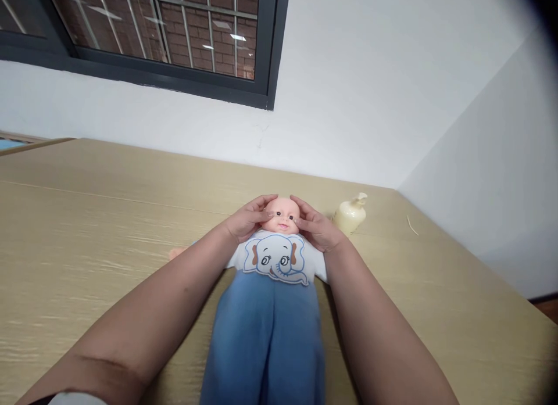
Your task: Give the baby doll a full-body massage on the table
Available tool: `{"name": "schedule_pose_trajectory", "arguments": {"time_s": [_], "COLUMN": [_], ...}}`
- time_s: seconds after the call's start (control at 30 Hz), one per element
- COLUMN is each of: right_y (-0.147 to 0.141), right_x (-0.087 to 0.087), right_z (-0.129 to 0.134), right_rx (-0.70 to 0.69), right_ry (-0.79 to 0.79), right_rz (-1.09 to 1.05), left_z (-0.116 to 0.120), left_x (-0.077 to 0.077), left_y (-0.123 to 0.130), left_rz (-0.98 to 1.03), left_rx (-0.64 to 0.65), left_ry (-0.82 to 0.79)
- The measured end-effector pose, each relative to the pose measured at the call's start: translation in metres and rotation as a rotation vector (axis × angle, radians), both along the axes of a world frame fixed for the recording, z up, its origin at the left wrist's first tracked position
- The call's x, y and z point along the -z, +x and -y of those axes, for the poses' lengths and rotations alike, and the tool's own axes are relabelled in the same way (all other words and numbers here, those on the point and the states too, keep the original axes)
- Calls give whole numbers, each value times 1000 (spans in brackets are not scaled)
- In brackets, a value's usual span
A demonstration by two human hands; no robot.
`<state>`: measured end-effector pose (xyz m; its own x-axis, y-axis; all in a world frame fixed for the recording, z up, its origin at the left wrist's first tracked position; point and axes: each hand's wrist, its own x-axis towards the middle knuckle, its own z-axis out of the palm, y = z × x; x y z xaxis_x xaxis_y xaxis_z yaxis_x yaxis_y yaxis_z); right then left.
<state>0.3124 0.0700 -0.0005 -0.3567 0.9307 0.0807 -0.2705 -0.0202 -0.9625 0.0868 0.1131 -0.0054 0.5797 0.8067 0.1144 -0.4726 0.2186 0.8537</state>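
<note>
A baby doll (282, 216) lies on its back on the table, its head towards the wall and its legs towards me. It wears a white top with an elephant patch (275, 258) and blue trousers (265, 335). My left hand (249, 218) cups the left side of its head, thumb on the cheek and fingers up by the crown. Against the right side, my right hand (319, 226) mirrors this, its thumb near the other cheek. Both forearms run alongside the doll and partly cover its arms.
Just right of my right hand stands a cream pump bottle (349, 214). A thin pale strip (412, 225) lies farther right on the wooden table (108, 219). White walls (349, 91) rise behind and to the right, with a dark-framed barred window (174, 33) at upper left.
</note>
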Motion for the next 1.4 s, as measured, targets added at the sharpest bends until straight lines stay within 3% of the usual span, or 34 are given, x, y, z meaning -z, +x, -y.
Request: {"name": "schedule_pose_trajectory", "arguments": {"time_s": [0.13,0.37,0.57,0.67,0.87,1.03,1.13,1.27,1.4], "right_y": [-4,2,-4,-4,1,-6,-6,-1,-2], "right_x": [1,1,2,-1,-2,0,-2,-2,2], "right_z": [-1,0,-2,0,2,-1,0,0,-3], "right_rx": [45,-42,57,27,-40,66,41,-47,-1], "right_ry": [2,46,26,15,40,44,51,56,57], "right_rz": [58,45,89,88,45,105,130,60,67], "left_z": [5,2,8,10,3,9,10,4,3], "left_x": [-1,-3,-5,-7,-6,-6,-7,-6,-3], "left_y": [5,-3,5,5,-2,5,4,-2,2], "left_rz": [-109,0,-135,-185,-32,-143,-157,-28,-38], "left_rx": [-84,74,-92,-85,53,-74,-31,72,-19], "left_ry": [60,17,84,96,29,81,80,11,-2]}}
